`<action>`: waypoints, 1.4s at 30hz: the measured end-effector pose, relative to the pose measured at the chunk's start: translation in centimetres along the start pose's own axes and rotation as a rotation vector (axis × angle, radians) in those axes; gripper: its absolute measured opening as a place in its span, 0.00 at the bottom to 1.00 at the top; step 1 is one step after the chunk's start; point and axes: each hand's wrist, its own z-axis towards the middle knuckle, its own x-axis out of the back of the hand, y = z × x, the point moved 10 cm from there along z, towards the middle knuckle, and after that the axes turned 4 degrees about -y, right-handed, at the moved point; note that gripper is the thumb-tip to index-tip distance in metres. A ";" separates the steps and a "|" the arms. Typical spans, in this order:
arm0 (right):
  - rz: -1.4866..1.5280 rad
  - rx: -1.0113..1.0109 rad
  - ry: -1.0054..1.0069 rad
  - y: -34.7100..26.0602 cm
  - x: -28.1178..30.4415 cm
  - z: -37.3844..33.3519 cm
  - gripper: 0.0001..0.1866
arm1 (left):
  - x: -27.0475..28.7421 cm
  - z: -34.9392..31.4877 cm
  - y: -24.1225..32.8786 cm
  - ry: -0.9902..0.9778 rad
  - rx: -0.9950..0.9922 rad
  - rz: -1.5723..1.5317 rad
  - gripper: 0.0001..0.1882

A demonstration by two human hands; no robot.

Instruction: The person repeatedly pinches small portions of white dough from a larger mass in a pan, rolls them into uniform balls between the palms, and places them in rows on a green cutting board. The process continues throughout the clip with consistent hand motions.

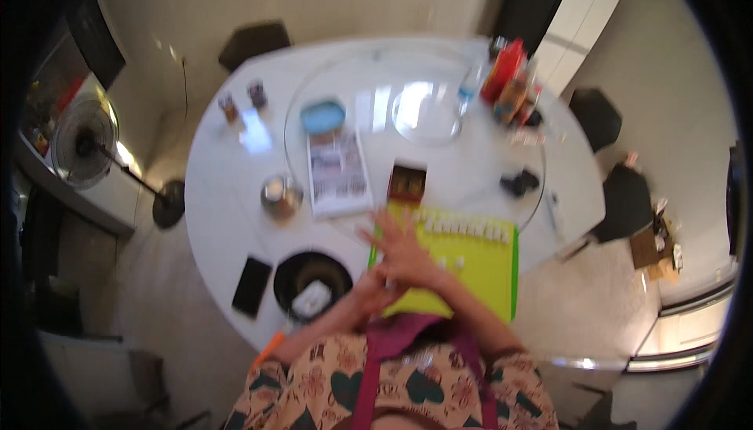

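My two hands meet over the near left corner of a yellow-green cutting board. My right hand lies on top with its fingers spread, pointing up and left, and holds nothing. My left hand is pressed against it from below and is mostly covered, so I cannot make out its fingers. A row of small white pieces lies along the board's far edge. Just beyond the board stands a small dark open box.
The round white table bears a glass turntable, a printed paper, a blue lid, a metal cup, a black bowl, a black phone and red bottles. A fan stands left; dark chairs surround.
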 end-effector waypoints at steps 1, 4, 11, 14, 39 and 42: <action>-0.033 -0.030 0.029 0.9 0.3 0.2 0.41 | -0.1 -0.4 0.0 0.134 0.020 -0.045 0.24; 0.294 -0.052 0.299 2.3 6.6 0.0 0.38 | -4.5 -1.0 0.4 0.053 -0.050 0.034 0.22; -0.049 0.105 0.132 -3.7 4.4 -0.7 0.41 | -8.5 -0.5 -0.6 -0.084 -0.040 0.045 0.36; 0.073 0.262 0.044 -8.8 1.4 -1.1 0.43 | -6.3 0.2 -0.1 -0.085 -0.100 0.111 0.44; 0.106 0.002 0.142 -1.8 2.9 -0.5 0.40 | -7.0 0.1 0.4 -0.015 -0.043 -0.032 0.37; 0.225 0.011 0.291 -0.1 7.7 -0.7 0.40 | -6.6 -0.3 -1.0 -0.416 0.097 -0.348 0.36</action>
